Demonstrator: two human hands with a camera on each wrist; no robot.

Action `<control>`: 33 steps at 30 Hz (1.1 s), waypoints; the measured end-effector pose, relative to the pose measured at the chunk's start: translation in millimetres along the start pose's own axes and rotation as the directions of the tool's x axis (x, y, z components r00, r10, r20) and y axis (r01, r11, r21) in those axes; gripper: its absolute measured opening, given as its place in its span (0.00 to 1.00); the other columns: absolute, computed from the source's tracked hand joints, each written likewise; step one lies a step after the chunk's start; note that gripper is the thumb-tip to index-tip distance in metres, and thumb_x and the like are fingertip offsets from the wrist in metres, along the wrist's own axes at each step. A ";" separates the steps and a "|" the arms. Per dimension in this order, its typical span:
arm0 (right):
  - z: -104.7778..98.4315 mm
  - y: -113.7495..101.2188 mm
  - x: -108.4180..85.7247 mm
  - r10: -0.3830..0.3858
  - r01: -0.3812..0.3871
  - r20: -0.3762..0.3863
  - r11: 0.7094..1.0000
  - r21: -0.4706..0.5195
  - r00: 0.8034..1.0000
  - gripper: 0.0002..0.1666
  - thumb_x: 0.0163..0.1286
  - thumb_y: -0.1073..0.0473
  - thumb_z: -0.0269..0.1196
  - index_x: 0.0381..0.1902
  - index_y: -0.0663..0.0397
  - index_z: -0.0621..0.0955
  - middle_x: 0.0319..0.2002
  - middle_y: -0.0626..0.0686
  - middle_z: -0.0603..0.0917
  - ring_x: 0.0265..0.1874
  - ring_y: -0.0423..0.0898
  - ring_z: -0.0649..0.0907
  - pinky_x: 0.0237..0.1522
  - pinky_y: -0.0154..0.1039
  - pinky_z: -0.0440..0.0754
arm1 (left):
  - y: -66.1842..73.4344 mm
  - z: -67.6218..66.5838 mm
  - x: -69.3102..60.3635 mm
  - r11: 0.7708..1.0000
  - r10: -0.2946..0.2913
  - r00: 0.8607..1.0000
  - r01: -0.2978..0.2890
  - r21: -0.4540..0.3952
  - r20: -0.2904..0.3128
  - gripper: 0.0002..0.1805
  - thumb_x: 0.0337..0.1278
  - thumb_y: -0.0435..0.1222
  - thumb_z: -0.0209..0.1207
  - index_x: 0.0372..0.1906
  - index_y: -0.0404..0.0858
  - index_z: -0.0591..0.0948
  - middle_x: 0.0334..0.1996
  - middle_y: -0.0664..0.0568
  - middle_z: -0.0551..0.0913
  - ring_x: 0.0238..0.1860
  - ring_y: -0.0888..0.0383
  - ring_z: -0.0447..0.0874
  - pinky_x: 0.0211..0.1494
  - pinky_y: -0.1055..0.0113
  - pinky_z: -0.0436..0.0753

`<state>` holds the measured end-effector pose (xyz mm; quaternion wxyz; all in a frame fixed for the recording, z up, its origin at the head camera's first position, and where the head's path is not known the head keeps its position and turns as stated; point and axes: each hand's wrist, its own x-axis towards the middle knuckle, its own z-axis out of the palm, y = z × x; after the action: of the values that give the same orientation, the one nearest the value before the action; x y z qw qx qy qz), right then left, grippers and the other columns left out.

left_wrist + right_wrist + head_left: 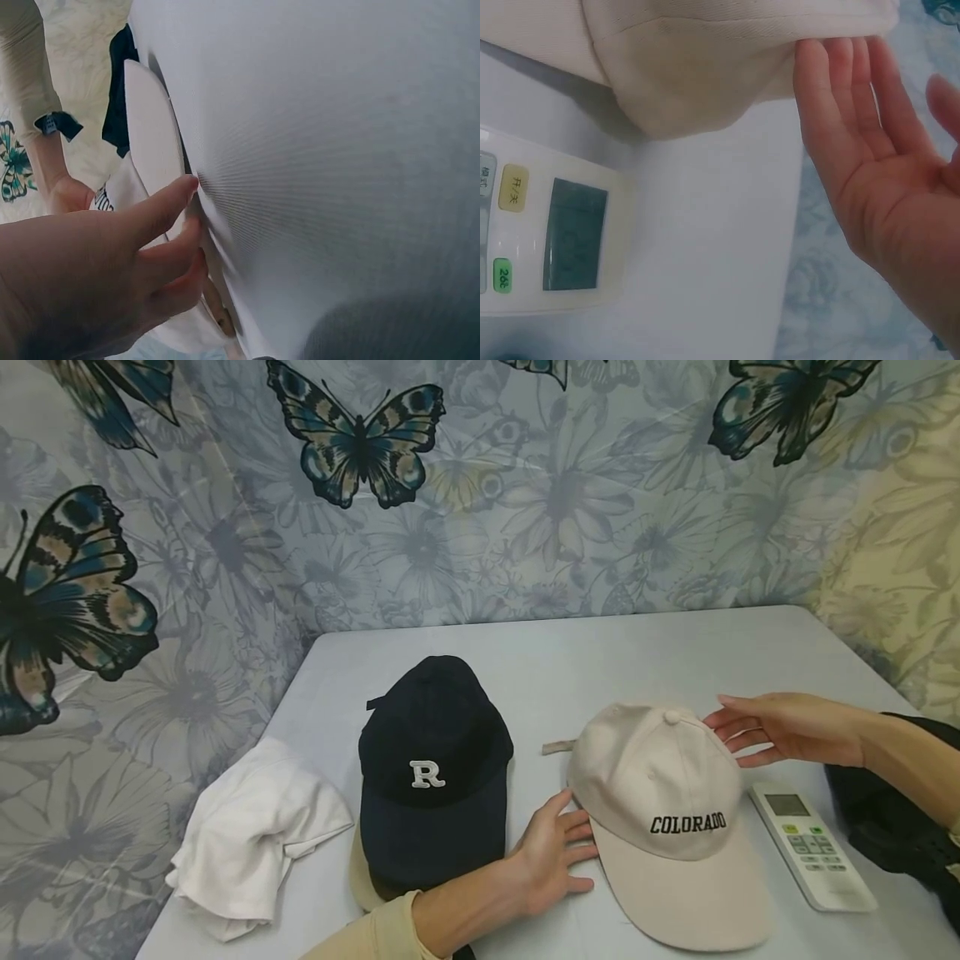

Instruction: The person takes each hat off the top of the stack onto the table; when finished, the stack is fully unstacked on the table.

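Stretching in from the bottom centre of the frame, the left hand [543, 860] has its fingers extended at the left edge of the cream cap [660, 777], gripping nothing. That cap sits right of centre, brim toward the viewer, lettered COLORADO, its strap sticking out to the left. It appears to rest on the table [570, 652], so I judge its handling barely begun: neither hand has closed on it, and lifting or shifting is not yet done. At lower right lies a white remote [813, 852], just beside the brim and untouched; at lower left a white cloth [247, 827] lies crumpled, also untouched. Left of centre, a dark cap [435, 727] marked R lies over a tan edge [362, 868], probably another cap, so that pair seems already stacked. Farther back, the right hand [802, 727] is open, straight fingertips meeting the cream cap's rear right side. Behind everything hangs a butterfly-printed backdrop [562, 502].
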<state>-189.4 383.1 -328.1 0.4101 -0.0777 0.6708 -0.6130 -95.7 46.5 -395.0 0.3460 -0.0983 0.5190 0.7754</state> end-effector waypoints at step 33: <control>-8.5 12.6 -12.3 -0.064 0.051 0.102 0.990 0.129 0.993 0.29 0.81 0.55 0.31 0.56 0.54 0.79 0.51 0.54 0.79 0.51 0.50 0.79 0.55 0.50 0.75 | -3.4 -2.7 4.0 0.998 0.022 1.000 -0.022 -0.059 -0.001 0.39 0.68 0.57 0.35 0.68 0.30 0.63 0.62 0.36 0.67 0.63 0.34 0.63 0.59 0.33 0.61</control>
<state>-181.9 400.0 -334.4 0.4314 -0.1033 0.6055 -0.6607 -97.1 46.6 -400.7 0.3341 -0.1028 0.4969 0.7942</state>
